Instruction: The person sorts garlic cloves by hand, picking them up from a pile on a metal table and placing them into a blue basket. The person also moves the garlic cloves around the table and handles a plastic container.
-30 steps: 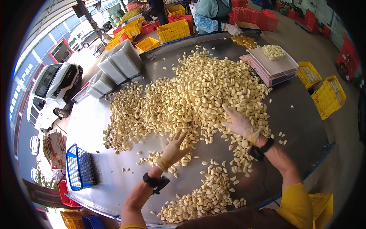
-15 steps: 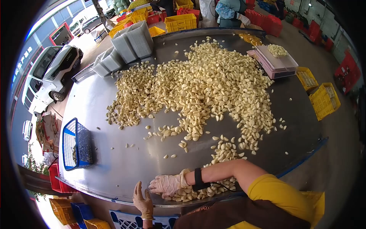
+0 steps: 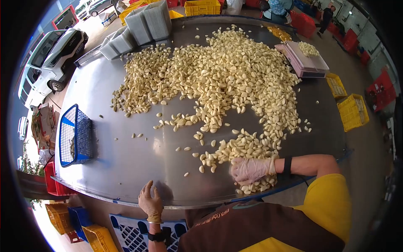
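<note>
A large heap of peeled garlic cloves (image 3: 226, 71) covers the middle and back of the metal table (image 3: 126, 168). A smaller pile of cloves (image 3: 247, 145) reaches from the heap toward the front right edge. My right hand (image 3: 253, 170), in a thin glove, presses into this near pile with its fingers curled down around cloves; the fingertips are hidden. Cloves lie on both sides of it. At the front edge my left hand (image 3: 150, 201), also gloved, is raised with its fingers apart, holding nothing.
A blue plastic basket (image 3: 75, 136) stands at the table's left. Stacked clear trays (image 3: 147, 25) are at the back left, and a scale (image 3: 308, 63) bearing a small clove pile is at the back right. Yellow crates (image 3: 352, 113) stand beyond the right edge.
My right hand has moved right and away from the front edge, and its fingers have curled. Cloves that lay along the front edge are now gathered farther right. The view has shifted slightly.
</note>
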Motion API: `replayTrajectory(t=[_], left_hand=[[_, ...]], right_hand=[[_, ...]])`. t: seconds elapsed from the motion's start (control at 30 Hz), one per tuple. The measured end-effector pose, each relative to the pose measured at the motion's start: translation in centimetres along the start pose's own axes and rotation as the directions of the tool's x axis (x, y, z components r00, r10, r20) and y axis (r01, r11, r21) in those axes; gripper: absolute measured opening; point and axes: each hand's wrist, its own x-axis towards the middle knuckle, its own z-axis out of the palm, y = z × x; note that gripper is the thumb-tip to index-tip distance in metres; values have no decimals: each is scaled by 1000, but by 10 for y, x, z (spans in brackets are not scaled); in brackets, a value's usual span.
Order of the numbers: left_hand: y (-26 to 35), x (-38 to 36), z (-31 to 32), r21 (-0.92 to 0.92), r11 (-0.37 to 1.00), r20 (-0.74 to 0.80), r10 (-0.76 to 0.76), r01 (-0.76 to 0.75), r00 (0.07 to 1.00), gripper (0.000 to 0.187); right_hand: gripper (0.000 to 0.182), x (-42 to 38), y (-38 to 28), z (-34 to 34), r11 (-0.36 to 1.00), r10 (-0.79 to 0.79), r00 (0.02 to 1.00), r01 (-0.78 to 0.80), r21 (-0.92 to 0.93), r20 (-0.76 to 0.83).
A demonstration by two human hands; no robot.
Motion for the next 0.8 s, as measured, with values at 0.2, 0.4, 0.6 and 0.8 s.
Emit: replayTrajectory(t=[0.2, 0.4, 0.6, 0.8], left_hand=[[18, 4, -2, -148, 988, 149, 71, -48, 986, 63], [70, 42, 44, -245, 943, 234, 281, -224, 931, 88], [235, 23, 144, -387, 825, 361, 547, -413, 755, 102], [337, 91, 146, -822, 526, 363, 780, -220, 509, 87]], right_hand=[[21, -104, 1, -57, 804, 424, 792, -552, -220, -440], [57, -222, -50, -16, -333, 929, -272, -909, 250, 249], [57, -126, 7, 29, -81, 958, -258, -655, 751, -122], [36, -114, 31, -53, 365, 930, 213, -632, 684, -300]])
